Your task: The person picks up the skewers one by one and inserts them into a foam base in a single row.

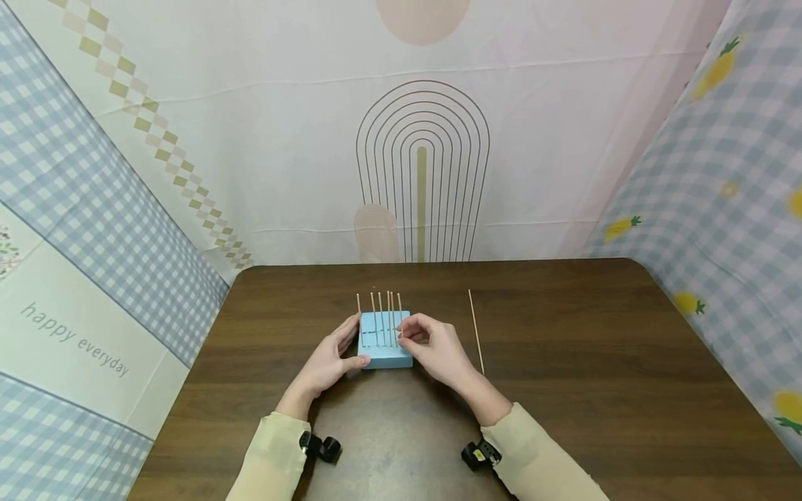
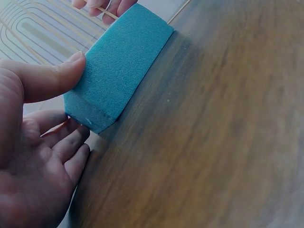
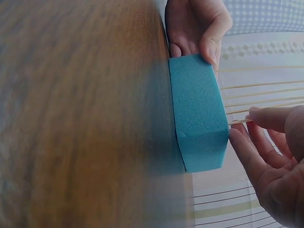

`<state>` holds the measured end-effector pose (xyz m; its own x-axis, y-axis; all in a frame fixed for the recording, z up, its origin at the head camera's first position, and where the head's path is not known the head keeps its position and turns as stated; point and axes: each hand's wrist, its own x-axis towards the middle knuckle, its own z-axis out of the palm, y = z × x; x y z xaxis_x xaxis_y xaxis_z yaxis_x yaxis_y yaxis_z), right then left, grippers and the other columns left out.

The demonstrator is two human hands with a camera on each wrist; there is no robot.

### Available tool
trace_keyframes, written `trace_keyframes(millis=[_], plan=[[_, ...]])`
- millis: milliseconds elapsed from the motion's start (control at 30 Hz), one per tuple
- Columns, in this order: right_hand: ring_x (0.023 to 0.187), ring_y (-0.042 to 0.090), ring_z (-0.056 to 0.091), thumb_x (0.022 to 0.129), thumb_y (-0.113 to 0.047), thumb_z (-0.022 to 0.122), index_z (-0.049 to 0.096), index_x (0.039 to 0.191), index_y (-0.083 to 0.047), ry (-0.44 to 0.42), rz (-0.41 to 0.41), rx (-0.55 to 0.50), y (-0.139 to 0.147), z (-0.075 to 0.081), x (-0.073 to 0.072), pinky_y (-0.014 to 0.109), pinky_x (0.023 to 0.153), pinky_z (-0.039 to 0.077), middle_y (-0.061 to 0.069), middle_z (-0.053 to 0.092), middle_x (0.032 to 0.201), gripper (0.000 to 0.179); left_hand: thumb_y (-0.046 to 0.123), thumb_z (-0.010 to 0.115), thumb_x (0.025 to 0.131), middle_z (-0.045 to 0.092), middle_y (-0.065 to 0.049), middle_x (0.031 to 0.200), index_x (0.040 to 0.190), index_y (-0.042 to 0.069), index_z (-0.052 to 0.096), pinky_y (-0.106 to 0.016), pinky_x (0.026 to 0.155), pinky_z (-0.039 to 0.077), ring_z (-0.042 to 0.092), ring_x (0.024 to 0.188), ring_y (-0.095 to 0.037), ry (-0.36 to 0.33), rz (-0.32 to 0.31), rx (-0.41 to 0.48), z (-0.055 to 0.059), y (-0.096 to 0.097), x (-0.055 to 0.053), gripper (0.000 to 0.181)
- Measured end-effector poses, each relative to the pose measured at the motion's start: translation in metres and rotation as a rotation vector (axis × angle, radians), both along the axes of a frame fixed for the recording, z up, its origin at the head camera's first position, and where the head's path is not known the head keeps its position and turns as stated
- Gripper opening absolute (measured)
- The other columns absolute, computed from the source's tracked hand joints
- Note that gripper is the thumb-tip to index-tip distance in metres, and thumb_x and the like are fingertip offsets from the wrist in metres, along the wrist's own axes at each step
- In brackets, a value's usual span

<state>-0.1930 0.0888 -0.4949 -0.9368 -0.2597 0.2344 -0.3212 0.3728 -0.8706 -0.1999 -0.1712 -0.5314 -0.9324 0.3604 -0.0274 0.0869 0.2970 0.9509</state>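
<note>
A light blue foam block (image 1: 388,362) sits on the table with several thin wooden sticks (image 1: 379,316) standing upright in its top. My left hand (image 1: 327,362) grips the block's left side; in the left wrist view its thumb (image 2: 61,78) presses the front face while the other fingers bend against the side. Over the block's right part, my right hand (image 1: 438,351) pinches a wooden stick (image 3: 240,122) between thumb and fingers, low down close to the top surface. Whether that stick's lower end is inside the foam I cannot tell.
One loose wooden stick (image 1: 476,330) lies on the brown wooden table (image 1: 564,362), right of the block. A patterned cloth (image 1: 301,160) hangs behind the table's back edge, with checked cloths (image 1: 720,229) at both sides.
</note>
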Motion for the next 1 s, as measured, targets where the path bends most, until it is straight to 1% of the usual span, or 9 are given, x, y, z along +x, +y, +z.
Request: trace_keyframes(millis=[300,500,933,1000], plan=[[0.088,0.01,0.072,0.095,-0.003,0.082,0.074,0.107,-0.009,-0.003,-0.008,0.004,-0.0007,0.0003,-0.0011,0.032,0.082,0.062,-0.005,0.074,0.095,0.017,0.007,0.08,0.097,0.012,-0.018,0.177,0.17,0.001,0.023,-0.053,0.128,0.021,0.019,0.161,-0.035,-0.004,-0.001,0.01,0.0004,-0.0007,-0.0011,0.093],[0.089,0.01,0.073,0.094,-0.002,0.083,0.073,0.106,-0.011,-0.012,-0.008,0.003,-0.0009,0.0016,-0.0012,0.031,0.082,0.062,-0.004,0.074,0.096,0.018,0.007,0.081,0.096,0.013,-0.018,0.177,0.17,0.001,0.023,-0.053,0.128,0.02,0.019,0.162,-0.035,-0.002,0.0,0.008,0.0006,-0.0005,-0.0016,0.093],[0.089,0.011,0.073,0.094,0.0,0.082,0.074,0.105,-0.011,-0.025,0.002,-0.009,-0.0008,0.0001,-0.0001,0.03,0.081,0.062,-0.003,0.074,0.096,0.018,0.006,0.08,0.096,0.012,-0.018,0.178,0.17,0.001,0.023,-0.052,0.128,0.021,0.019,0.161,-0.035,-0.01,0.0,0.009,0.0001,-0.0001,-0.0006,0.094],[0.09,0.012,0.073,0.094,0.001,0.081,0.073,0.106,-0.01,-0.029,0.011,-0.009,-0.0004,0.0001,-0.0004,0.03,0.081,0.062,-0.001,0.074,0.097,0.018,0.006,0.08,0.097,0.012,-0.018,0.178,0.17,0.001,0.023,-0.052,0.128,0.021,0.019,0.162,-0.035,-0.013,-0.001,0.01,0.0002,-0.0002,-0.0005,0.094]])
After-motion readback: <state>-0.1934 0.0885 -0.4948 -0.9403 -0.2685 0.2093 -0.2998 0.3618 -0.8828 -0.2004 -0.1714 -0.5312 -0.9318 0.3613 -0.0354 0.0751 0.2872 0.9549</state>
